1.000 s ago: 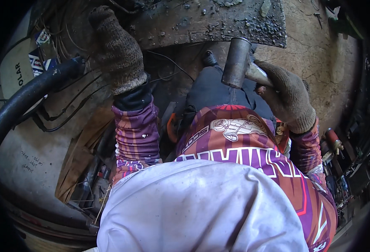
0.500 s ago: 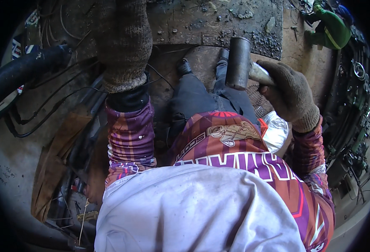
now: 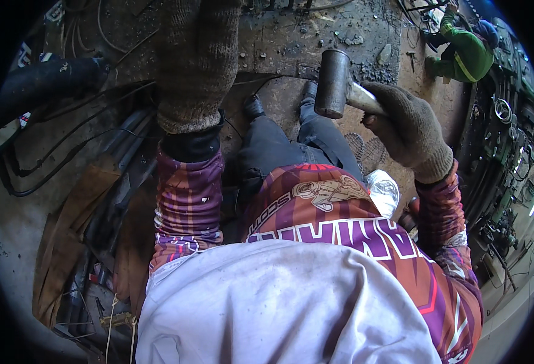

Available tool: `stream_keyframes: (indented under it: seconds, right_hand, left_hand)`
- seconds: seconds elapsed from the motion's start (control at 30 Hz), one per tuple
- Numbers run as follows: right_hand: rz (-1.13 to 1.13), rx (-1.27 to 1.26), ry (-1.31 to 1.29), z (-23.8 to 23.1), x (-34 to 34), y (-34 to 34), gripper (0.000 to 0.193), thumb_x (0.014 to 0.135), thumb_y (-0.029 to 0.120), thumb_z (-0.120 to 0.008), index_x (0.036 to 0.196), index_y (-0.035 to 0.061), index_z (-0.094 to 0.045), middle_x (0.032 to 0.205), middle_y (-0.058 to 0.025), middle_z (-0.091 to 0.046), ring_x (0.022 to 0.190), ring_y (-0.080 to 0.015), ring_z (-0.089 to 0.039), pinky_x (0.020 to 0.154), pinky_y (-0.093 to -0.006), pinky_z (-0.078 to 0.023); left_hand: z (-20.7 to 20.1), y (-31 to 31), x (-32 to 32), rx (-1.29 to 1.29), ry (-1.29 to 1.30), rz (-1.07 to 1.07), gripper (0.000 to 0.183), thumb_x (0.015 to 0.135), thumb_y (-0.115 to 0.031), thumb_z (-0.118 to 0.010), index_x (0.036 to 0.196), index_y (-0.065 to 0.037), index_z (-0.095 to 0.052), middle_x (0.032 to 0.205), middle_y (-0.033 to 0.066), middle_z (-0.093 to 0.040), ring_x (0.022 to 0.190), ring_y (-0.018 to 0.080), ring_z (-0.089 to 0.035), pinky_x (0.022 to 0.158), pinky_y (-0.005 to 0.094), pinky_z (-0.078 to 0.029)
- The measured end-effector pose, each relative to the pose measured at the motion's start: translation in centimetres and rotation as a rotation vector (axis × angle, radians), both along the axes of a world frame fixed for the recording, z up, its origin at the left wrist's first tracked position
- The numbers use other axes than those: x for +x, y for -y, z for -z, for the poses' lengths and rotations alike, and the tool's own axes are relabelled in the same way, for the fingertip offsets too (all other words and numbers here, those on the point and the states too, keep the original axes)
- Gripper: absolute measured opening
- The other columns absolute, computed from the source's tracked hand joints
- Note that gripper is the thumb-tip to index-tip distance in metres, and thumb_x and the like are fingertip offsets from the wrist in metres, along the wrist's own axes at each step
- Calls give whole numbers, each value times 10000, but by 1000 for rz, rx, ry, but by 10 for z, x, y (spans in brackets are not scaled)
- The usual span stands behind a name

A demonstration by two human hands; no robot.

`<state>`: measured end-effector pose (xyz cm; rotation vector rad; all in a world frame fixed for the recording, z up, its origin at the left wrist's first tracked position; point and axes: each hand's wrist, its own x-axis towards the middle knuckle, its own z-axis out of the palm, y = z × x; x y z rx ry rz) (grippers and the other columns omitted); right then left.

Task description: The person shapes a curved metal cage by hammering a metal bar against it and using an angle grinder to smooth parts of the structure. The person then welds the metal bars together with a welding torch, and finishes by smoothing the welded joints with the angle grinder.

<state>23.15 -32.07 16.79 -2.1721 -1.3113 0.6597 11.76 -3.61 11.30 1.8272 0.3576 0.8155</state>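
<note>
My right hand [image 3: 411, 124], in a brown knit glove, is closed around the pale handle of a sledgehammer [image 3: 332, 85]. The hammer's thick, round steel head is raised to the left of the glove, in front of the near edge of a dark metal worktable [image 3: 315, 45]. My left hand [image 3: 199, 67], in a similar knit glove, reaches forward over the left part of that table. Its fingers run into the shade at the picture's upper edge, so their grip and anything in them stay hidden.
Small metal bits lie scattered on the table. At left are a thick black tube [image 3: 54, 82], cables, metal bars and brown cloth [image 3: 76, 236]. A co-worker in green [image 3: 470, 54] crouches at the far right, beside a bank of machinery and metal parts [image 3: 503, 164].
The view has shifted slightly, showing more of the table and the co-worker. The hammer and my right hand appear a little further left, my left hand a little further right.
</note>
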Motion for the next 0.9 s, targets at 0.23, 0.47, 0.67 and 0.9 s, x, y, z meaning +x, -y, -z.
stream_keyframes:
  seconds: [0.23, 0.47, 0.67, 0.9]
  right_hand:
    - [-45, -27, 48, 6, 6, 2, 430, 910, 279, -725, 1271, 63, -633, 976, -178, -708, 830, -383, -711, 715, -442, -566]
    - [-317, 15, 284, 4, 61, -35, 419, 945, 347, -680, 1271, 86, -649, 977, -143, -715, 770, -340, -712, 668, -423, -565]
    - [-420, 17, 396, 8, 89, -53, 431, 961, 364, -658, 1282, 76, -646, 1060, -169, -716, 900, -363, -714, 764, -449, -578]
    - [-555, -54, 374, -11, 74, -62, 450, 963, 408, -650, 1296, 106, -640, 958, -136, -702, 771, -340, -704, 682, -433, -572]
  left_hand:
    - [5, -5, -3, -49, 1, -12, 499, 1029, -349, -616, 1397, -15, -569, 1293, 140, -613, 1146, 244, -592, 956, 374, -484]
    - [48, -36, -30, 1245, -245, -233, 440, 917, -38, -667, 1350, -104, -625, 1345, 80, -669, 1202, 268, -659, 1084, 435, -493]
    - [46, -37, -34, 1140, -226, -214, 434, 912, -41, -675, 1338, -111, -638, 1337, 87, -671, 1180, 284, -666, 1048, 434, -517]
    - [42, -39, -46, 1056, -226, -210, 436, 909, -43, -679, 1337, -116, -641, 1334, 90, -672, 1167, 290, -670, 1026, 431, -529]
